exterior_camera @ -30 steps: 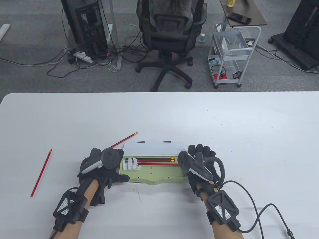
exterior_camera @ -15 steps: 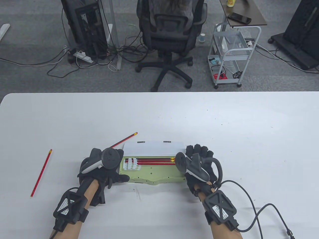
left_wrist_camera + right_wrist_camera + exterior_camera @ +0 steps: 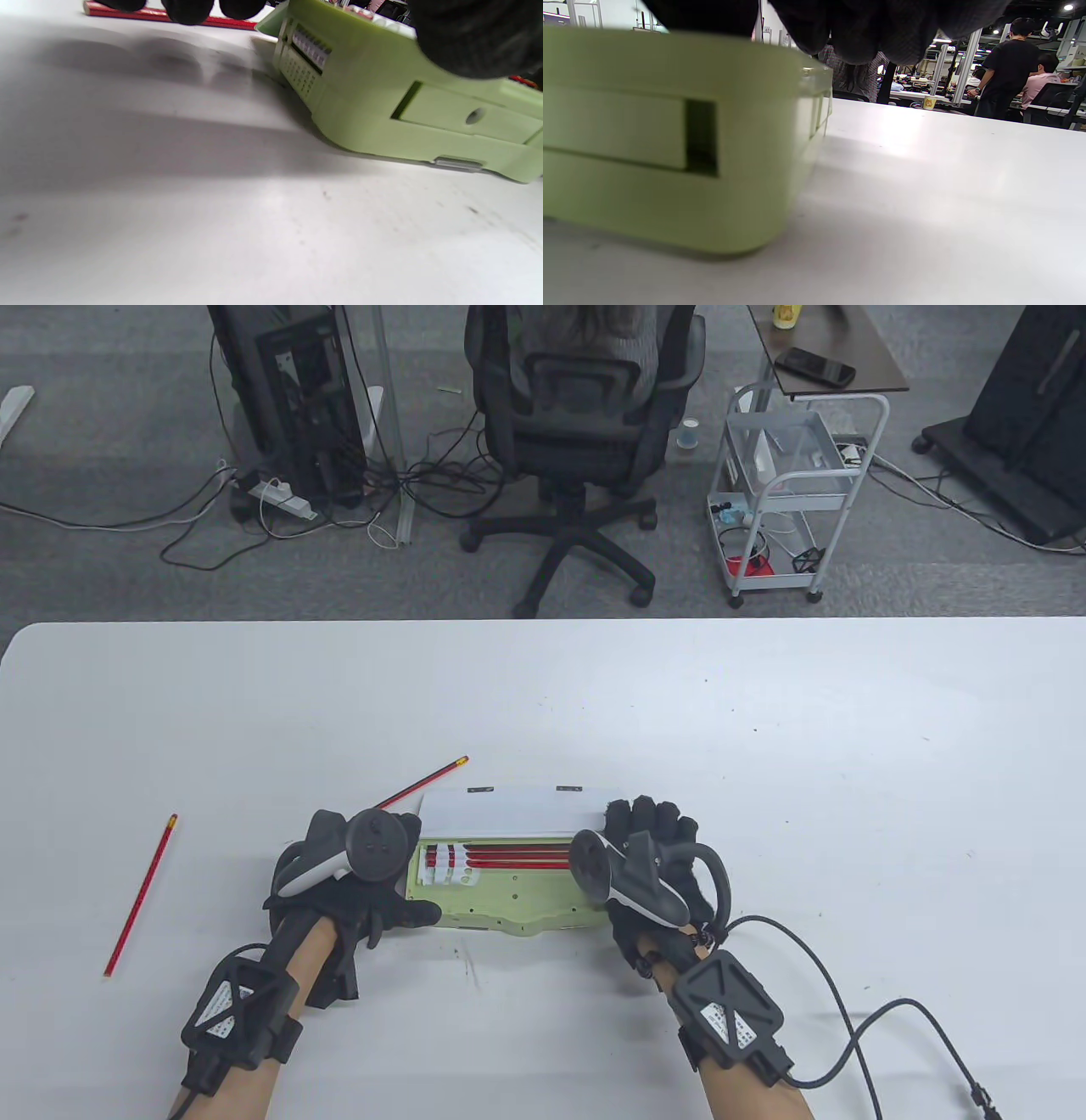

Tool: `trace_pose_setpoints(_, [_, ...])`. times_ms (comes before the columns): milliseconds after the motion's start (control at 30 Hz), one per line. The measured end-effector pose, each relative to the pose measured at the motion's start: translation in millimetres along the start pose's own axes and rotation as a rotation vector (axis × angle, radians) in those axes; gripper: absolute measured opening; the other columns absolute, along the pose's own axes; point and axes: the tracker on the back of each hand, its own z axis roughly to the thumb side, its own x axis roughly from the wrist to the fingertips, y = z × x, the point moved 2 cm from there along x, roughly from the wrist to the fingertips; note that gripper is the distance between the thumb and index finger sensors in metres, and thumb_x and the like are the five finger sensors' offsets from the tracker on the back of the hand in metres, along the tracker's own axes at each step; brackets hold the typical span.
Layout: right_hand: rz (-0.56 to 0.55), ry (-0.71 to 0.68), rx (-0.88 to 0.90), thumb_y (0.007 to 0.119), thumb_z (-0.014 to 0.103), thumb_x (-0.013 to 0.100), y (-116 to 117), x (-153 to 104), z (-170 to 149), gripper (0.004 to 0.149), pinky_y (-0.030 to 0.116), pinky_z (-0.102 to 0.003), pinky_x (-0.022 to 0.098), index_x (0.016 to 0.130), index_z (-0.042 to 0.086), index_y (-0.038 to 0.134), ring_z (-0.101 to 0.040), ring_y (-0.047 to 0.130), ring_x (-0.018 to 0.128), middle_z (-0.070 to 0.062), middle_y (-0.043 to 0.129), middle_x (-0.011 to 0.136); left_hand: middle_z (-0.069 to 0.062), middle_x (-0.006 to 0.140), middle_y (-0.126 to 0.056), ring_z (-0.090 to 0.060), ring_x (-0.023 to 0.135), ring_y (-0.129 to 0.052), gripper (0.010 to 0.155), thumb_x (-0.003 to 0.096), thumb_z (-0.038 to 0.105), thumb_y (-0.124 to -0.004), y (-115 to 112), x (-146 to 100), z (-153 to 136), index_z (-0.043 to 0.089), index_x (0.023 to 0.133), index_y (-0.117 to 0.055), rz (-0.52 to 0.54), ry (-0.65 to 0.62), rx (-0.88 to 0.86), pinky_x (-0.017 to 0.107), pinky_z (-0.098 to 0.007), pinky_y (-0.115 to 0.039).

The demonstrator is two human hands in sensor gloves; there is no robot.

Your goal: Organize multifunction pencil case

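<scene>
Pencil case [image 3: 509, 886], green, lid open, lies at the table's [image 3: 764, 746] near edge with 3 red pencils [image 3: 517, 855] in its tray. Left hand [image 3: 356, 882] steadies its left end, thumb on the front rim; right hand [image 3: 653, 857] covers its right end, grasp hidden, so I cannot tell. 2 loose pencils [image 3: 140, 895] lie left of the case; a shove could slide it or snap the lid down.

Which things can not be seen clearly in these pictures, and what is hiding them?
- Right end of the pencil case, table view: covered by the right hand and its tracker, so the eraser ends of the pencils inside are hidden.
- Right hand's grip, right wrist view: fingers cut off by the top edge.
- Left hand, left wrist view: fingertips cut off, thumb blurred.
- Loose pencil behind the case: near end hidden by the left hand.
</scene>
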Motion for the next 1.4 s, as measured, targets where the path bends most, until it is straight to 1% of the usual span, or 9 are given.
trace_pose_setpoints(167, [-0.001, 0.004, 0.043, 0.067, 0.037, 0.055, 3, -1, -1, 0.067, 0.059, -0.069, 0.069, 0.109, -0.001, 0.053, -0.06, 0.065, 0.095, -0.035, 0.056, 0.107, -0.017, 0.123, -0.033, -0.049, 0.112, -0.045, 0.112, 0.0291, 0.067, -0.077, 0, 0, 0, 0.015, 0.113, -0.023, 0.0, 0.0, 0.0, 0.072, -0.073, -0.047])
trace_pose_setpoints(367, [-0.002, 0.001, 0.091, 0.068, 0.04, 0.055, -1, -3, -11, 0.07, 0.058, -0.07, 0.069, 0.109, -0.002, 0.052, -0.061, 0.063, 0.095, -0.036, 0.054, 0.107, -0.017, 0.123, -0.033, -0.049, 0.112, -0.045, 0.112, 0.0291, 0.067, -0.077, 0, 0, 0, 0.015, 0.113, -0.023, 0.0, 0.0, 0.0, 0.072, -0.073, -0.047])
trace_pose_setpoints(533, [0.016, -0.024, 0.212, 0.067, 0.042, 0.054, -11, -5, -29, 0.074, 0.053, -0.072, 0.07, 0.111, -0.002, 0.047, -0.063, 0.055, 0.097, -0.037, 0.046, 0.11, -0.017, 0.123, -0.033, -0.049, 0.112, -0.045, 0.112, 0.0292, 0.067, -0.077, 0, 0, 0, 0.015, 0.113, -0.023, 0.001, -0.001, 0.0, 0.072, -0.073, -0.047])
trace_pose_setpoints(667, [0.1, -0.116, 0.297, 0.065, 0.046, 0.053, -12, -10, -41, 0.082, 0.045, -0.073, 0.07, 0.112, -0.004, 0.037, -0.066, 0.041, 0.099, -0.039, 0.034, 0.111, -0.017, 0.123, -0.033, -0.049, 0.112, -0.045, 0.112, 0.0291, 0.067, -0.077, 0, 0, 0, 0.015, 0.113, -0.023, 0.0, 0.0, 0.002, 0.072, -0.073, -0.047])
trace_pose_setpoints(867, [0.179, -0.194, 0.331, 0.062, 0.053, 0.05, 0, -20, -50, 0.094, 0.038, -0.074, 0.07, 0.113, -0.005, 0.025, -0.065, 0.03, 0.1, -0.039, 0.023, 0.111, -0.018, 0.123, -0.033, -0.05, 0.112, -0.045, 0.112, 0.029, 0.067, -0.077, 0, -1, 0, 0.015, 0.113, -0.023, 0.002, 0.003, 0.005, 0.072, -0.073, -0.047])
trace_pose_setpoints(1033, [0.254, -0.229, 0.365, 0.06, 0.056, 0.048, 15, -20, -49, 0.098, 0.034, -0.074, 0.07, 0.112, -0.006, 0.018, -0.066, 0.024, 0.099, -0.039, 0.016, 0.111, -0.017, 0.123, -0.033, -0.05, 0.112, -0.044, 0.112, 0.0288, 0.067, -0.077, 0, 0, -1, 0.015, 0.113, -0.023, 0.002, 0.002, 0.001, 0.072, -0.073, -0.047])
trace_pose_setpoints(1133, [0.274, -0.228, 0.343, 0.06, 0.055, 0.049, 21, -19, -48, 0.098, 0.034, -0.074, 0.07, 0.112, -0.006, 0.018, -0.066, 0.024, 0.099, -0.039, 0.015, 0.11, -0.017, 0.123, -0.033, -0.05, 0.112, -0.045, 0.112, 0.0289, 0.068, -0.076, 0, 0, -1, 0.015, 0.113, -0.023, 0.003, -0.001, -0.002, 0.072, -0.073, -0.047])
trace_pose_setpoints(1200, [0.311, -0.227, 0.32, 0.059, 0.055, 0.049, 27, -19, -46, 0.097, 0.034, -0.074, 0.07, 0.112, -0.005, 0.017, -0.066, 0.023, 0.099, -0.038, 0.014, 0.111, -0.017, 0.123, -0.033, -0.05, 0.112, -0.044, 0.113, 0.029, 0.067, -0.076, 0, -1, 0, 0.015, 0.113, -0.023, 0.003, -0.002, -0.003, 0.072, -0.073, -0.047])
trace_pose_setpoints(1400, [0.349, -0.224, 0.308, 0.055, 0.054, 0.051, 30, -19, -43, 0.095, 0.032, -0.074, 0.069, 0.11, -0.006, 0.012, -0.066, 0.021, 0.098, -0.039, 0.011, 0.11, -0.018, 0.123, -0.03, -0.05, 0.112, -0.042, 0.111, 0.0302, 0.067, -0.076, 4, -4, 1, 0.015, 0.113, -0.022, -0.007, -0.008, -0.011, 0.072, -0.073, -0.045])
